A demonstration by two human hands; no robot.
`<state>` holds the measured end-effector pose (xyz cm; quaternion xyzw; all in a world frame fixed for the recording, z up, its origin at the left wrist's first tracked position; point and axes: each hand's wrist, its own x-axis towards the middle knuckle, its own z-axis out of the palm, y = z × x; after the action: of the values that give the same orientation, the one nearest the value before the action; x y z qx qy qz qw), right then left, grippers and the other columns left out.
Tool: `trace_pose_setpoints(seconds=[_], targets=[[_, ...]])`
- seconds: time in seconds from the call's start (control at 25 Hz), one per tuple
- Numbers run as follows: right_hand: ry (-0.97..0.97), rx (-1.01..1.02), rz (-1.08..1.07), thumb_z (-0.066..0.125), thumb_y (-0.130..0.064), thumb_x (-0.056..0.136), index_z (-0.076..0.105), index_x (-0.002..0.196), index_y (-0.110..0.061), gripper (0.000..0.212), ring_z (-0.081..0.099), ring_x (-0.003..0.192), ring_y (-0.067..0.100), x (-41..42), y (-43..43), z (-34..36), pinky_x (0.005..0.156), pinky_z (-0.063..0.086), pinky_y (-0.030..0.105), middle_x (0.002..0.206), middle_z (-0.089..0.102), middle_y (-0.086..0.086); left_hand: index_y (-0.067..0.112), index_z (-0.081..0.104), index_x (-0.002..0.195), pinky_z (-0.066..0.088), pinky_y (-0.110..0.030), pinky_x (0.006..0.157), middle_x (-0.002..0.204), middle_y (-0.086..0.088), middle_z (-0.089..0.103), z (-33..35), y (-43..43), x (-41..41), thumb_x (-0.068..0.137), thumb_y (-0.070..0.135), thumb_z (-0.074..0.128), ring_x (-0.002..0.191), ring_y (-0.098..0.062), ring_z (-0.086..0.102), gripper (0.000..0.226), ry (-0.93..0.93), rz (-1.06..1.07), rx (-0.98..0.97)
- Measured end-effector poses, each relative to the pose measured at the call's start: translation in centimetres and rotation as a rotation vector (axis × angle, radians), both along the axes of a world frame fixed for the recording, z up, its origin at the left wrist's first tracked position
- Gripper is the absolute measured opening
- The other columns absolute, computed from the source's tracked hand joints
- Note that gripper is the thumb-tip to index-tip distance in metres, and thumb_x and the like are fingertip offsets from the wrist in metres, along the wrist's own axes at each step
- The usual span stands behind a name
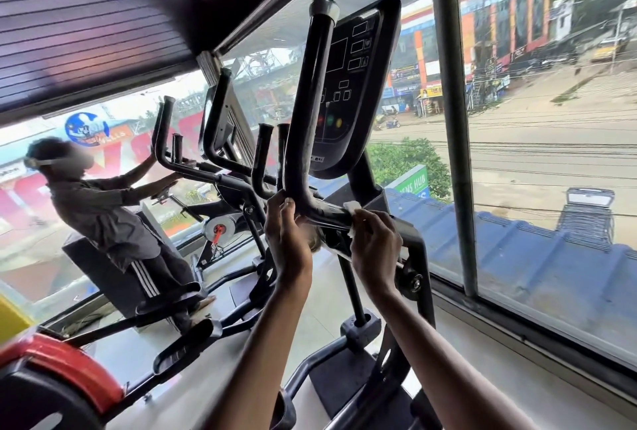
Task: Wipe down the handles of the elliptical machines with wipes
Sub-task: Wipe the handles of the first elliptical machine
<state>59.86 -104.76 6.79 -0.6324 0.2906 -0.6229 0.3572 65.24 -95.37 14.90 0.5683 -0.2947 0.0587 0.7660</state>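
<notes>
One other person (103, 209) stands at nine o'clock on the far elliptical (227, 185). Near centre, the left hand (287, 240) curls round the bend of the black handle (312, 85), and at its three o'clock the right hand (374, 243) pinches a white wipe (352, 206) against that bar.

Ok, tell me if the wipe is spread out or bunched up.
Bunched up: the right hand pinches the wipe as a wad against the handle; only small white bits show.
</notes>
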Motion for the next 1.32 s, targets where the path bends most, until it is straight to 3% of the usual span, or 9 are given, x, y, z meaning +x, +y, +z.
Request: trace_pose_setpoints(seconds=[0.12,0.24,0.36,0.48,0.68,0.92,1.12,1.24,1.32], targets=[[0.077,0.166,-0.027,0.069,-0.012,0.092,0.075,0.080,-0.017,0.015,0.064,0.075,0.023,0.1,-0.4,1.1,0.067,0.030,0.028,0.079,0.070,0.002,0.032,0.071,0.096,0.052,-0.044,0.088,0.112,-0.014,0.072,0.3,0.1,-0.2,0.088,0.031,0.051,0.110,-0.034,0.067,0.021,0.039,-0.007,0.002],[-0.082,-0.005,0.127,0.075,-0.010,0.091,0.082,0.091,-0.018,0.011,0.067,0.079,0.008,-0.7,2.9,3.5,0.074,0.048,0.021,0.090,0.074,-0.004,0.035,0.071,0.085,0.054,-0.041,0.084,0.106,-0.014,0.073,0.6,0.3,-0.1,0.086,0.030,0.053,0.105,-0.035,0.068,0.019,0.050,-0.001,0.000],[-0.059,-0.176,0.088,0.074,-0.011,0.095,0.082,0.100,-0.015,0.011,0.067,0.082,0.007,-1.0,2.8,2.7,0.075,0.046,0.012,0.096,0.074,-0.003,0.033,0.071,0.086,0.056,-0.056,0.090,0.103,-0.018,0.073,0.3,0.5,0.5,0.085,0.037,0.055,0.106,-0.043,0.067,0.016,-0.007,0.006,0.022],[-0.066,-0.003,0.026,0.073,-0.006,0.090,0.083,0.097,-0.015,0.015,0.072,0.082,0.017,-0.4,1.8,3.5,0.075,0.046,0.017,0.095,0.076,0.000,0.032,0.071,0.087,0.049,-0.068,0.097,0.102,-0.018,0.072,0.3,0.6,0.6,0.085,0.041,0.056,0.107,-0.046,0.064,0.018,-0.010,0.013,0.045],[-0.121,-0.245,0.136,0.070,-0.010,0.097,0.081,0.100,-0.011,0.011,0.073,0.086,0.014,-1.0,4.0,4.0,0.078,0.054,0.023,0.100,0.075,0.000,0.032,0.073,0.087,0.053,-0.065,0.092,0.092,-0.011,0.074,0.7,1.0,0.2,0.082,0.042,0.055,0.098,-0.041,0.068,0.021,0.006,0.016,0.071],[-0.051,-0.060,0.101,0.074,-0.009,0.092,0.082,0.092,-0.016,0.011,0.071,0.080,0.009,-1.1,3.2,5.5,0.074,0.042,0.004,0.093,0.076,-0.003,0.037,0.075,0.083,0.058,-0.057,0.084,0.082,0.005,0.075,1.3,1.7,0.0,0.085,0.039,0.052,0.084,-0.025,0.071,0.023,-0.029,0.040,0.143],[-0.066,-0.085,0.087,0.074,-0.011,0.092,0.080,0.089,-0.017,0.009,0.068,0.076,0.003,-1.3,3.5,5.0,0.073,0.048,0.013,0.090,0.076,-0.004,0.030,0.076,0.088,0.058,-0.056,0.087,0.086,0.001,0.077,1.3,1.9,0.9,0.085,0.043,0.051,0.090,-0.028,0.073,0.028,-0.033,0.052,0.200],[-0.107,-0.014,0.089,0.073,-0.013,0.092,0.079,0.084,-0.020,0.012,0.064,0.073,-0.002,-0.7,3.9,6.1,0.068,0.047,0.016,0.083,0.073,-0.008,0.028,0.077,0.081,0.059,-0.054,0.088,0.084,0.001,0.078,1.7,2.2,0.4,0.094,0.025,0.050,0.084,-0.022,0.074,0.030,-0.007,-0.010,0.175],[-0.206,-0.095,0.144,0.073,-0.010,0.095,0.080,0.093,-0.015,0.009,0.071,0.081,0.002,-0.8,5.1,5.5,0.074,0.057,0.025,0.095,0.074,-0.007,0.016,0.076,0.086,0.060,-0.054,0.088,0.086,-0.006,0.078,2.0,2.3,0.5,0.098,0.017,0.048,0.082,-0.022,0.075,0.031,0.012,-0.044,0.156]])
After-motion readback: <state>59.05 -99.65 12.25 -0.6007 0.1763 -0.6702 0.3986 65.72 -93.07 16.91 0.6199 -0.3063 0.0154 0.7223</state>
